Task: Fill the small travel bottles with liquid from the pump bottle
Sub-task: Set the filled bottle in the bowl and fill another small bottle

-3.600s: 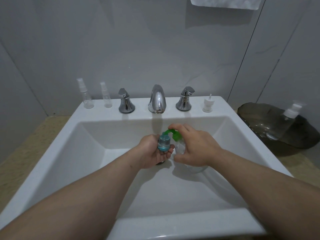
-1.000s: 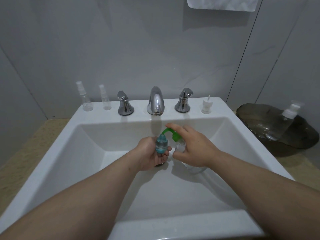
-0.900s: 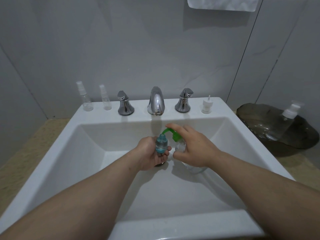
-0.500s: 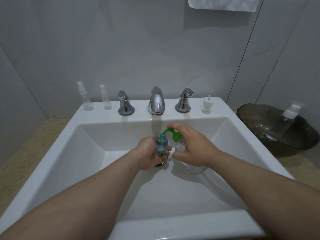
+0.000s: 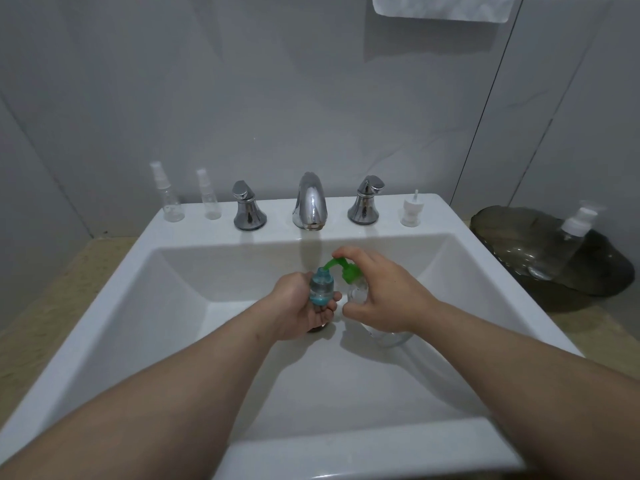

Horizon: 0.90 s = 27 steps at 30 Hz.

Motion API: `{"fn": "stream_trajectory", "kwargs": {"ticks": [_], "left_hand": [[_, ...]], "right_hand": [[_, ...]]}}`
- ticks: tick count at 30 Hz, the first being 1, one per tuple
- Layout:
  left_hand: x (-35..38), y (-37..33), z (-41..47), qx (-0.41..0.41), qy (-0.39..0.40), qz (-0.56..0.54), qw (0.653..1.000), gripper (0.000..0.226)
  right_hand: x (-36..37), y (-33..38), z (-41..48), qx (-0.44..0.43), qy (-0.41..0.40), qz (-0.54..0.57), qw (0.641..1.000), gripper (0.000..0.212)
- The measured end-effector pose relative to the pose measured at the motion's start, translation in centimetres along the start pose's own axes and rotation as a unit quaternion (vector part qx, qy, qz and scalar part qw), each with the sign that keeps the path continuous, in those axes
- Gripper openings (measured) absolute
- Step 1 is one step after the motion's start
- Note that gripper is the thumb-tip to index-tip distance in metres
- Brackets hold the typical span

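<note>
Over the white sink basin (image 5: 180,306) my left hand (image 5: 298,306) grips a small travel bottle (image 5: 321,289) with blue liquid in it, held upright. The green nozzle of the clear pump bottle (image 5: 358,292) points into the small bottle's mouth. My right hand (image 5: 381,292) wraps round the pump bottle, with the forefinger lying on top of the green pump head (image 5: 341,268). Two small clear spray bottles (image 5: 169,199) stand on the sink's back ledge at the left. A loose white pump cap (image 5: 411,211) stands on the ledge at the right.
A chrome spout (image 5: 310,202) and two chrome tap handles (image 5: 247,211) line the back ledge. A dark glass dish (image 5: 512,237) on the counter to the right holds a clear bottle with a white pump (image 5: 568,240). A white towel (image 5: 443,6) hangs above.
Both hands stay at the same spot over the basin with their bottles. The right forefinger and the green pump head shift up and down slightly.
</note>
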<state>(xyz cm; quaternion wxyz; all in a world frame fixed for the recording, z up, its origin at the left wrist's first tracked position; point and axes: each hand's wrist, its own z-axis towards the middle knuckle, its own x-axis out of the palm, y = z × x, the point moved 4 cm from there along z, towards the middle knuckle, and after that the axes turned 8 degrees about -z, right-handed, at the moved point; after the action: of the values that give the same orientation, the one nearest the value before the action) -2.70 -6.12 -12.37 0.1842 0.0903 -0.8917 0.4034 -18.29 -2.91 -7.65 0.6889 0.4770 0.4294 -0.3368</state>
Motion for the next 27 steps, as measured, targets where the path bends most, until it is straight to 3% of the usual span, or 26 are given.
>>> {"fn": "stream_trajectory", "kwargs": {"ticks": [27], "left_hand": [[-0.01,0.07,0.03,0.000,0.000,0.001,1.000,0.032]], "right_hand": [[-0.10,-0.07,-0.10,0.001,-0.004,0.000,1.000,0.085]]}}
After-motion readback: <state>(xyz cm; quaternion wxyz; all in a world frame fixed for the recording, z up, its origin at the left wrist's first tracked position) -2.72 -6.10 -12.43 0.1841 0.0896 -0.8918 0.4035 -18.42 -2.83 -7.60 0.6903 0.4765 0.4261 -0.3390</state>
